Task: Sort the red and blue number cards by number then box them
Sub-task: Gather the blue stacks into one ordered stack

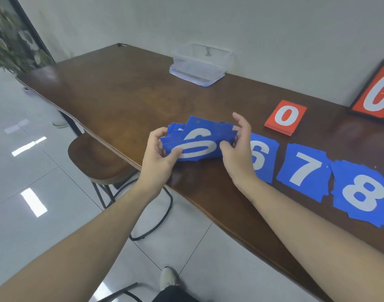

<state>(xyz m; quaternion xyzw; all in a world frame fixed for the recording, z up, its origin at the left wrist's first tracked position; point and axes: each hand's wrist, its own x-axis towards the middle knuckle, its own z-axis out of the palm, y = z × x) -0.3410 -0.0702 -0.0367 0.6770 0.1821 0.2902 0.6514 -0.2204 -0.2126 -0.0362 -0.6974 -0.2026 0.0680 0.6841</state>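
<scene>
Both hands hold a stack of blue number cards [199, 140] just above the table's near edge. A white 0 shows on the top card, and part of a 6 on the card behind it. My left hand [159, 153] grips the stack's left end and my right hand [239, 147] grips its right end. To the right on the table lie blue piles showing 6 [264, 156], 7 [304, 168] and 8 [363, 192]. A stack of red cards topped by a 0 [285, 118] lies behind them. The clear plastic box [200, 62] stands open at the back by the wall.
The long brown table [121, 90] runs along a white wall. A black-framed red scoreboard showing 0 [378, 94] leans at the far right. A round brown stool [97, 158] stands under the table's near edge to the left. Tiled floor lies below.
</scene>
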